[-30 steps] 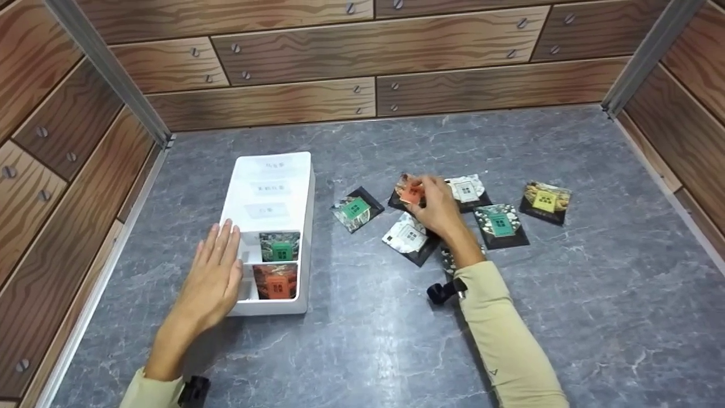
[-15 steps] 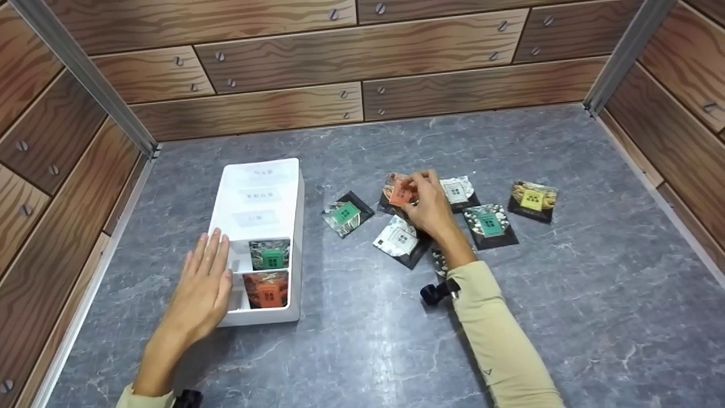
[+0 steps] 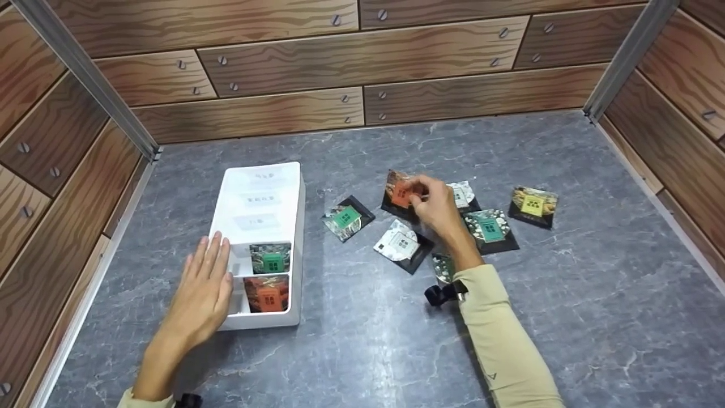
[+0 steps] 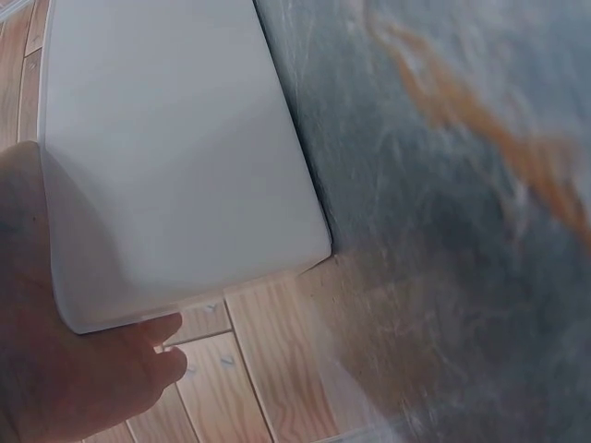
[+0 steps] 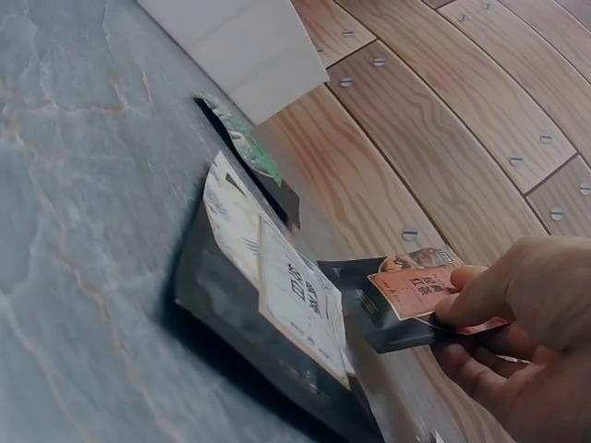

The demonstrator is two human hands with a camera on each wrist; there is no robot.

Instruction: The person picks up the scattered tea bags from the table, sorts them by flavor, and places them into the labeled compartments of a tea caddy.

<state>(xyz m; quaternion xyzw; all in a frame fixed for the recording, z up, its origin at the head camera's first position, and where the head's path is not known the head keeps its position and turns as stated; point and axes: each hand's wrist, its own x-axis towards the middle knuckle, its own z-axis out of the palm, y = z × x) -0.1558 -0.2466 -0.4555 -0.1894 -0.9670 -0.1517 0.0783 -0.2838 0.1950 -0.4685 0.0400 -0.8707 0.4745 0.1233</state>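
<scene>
My right hand (image 3: 439,207) pinches a black sachet with an orange label (image 3: 400,194) between thumb and fingers. In the right wrist view this orange-labelled sachet (image 5: 411,291) is tilted up, its label facing the camera. A white divided box (image 3: 260,321) stands at the left. My left hand (image 3: 201,292) lies along its left rim, fingers straight; in the left wrist view the hand (image 4: 92,369) is against the white wall (image 4: 185,166). Inside the box's near compartments stand a green-labelled sachet (image 3: 271,259) and another orange-labelled sachet (image 3: 267,296).
Around my right hand lie a white-labelled sachet (image 3: 401,245), a second white one (image 3: 461,195) partly hidden, a green one (image 3: 347,217), a teal one (image 3: 491,228) and a yellow one (image 3: 533,205). Another sachet (image 3: 442,269) sits partly under the wrist. Wood-patterned walls enclose the grey tabletop.
My right hand has gripped the orange-labelled sachet and tipped it up from the table, drawing slightly right. The left hand stays at the box. The head view has shifted a little.
</scene>
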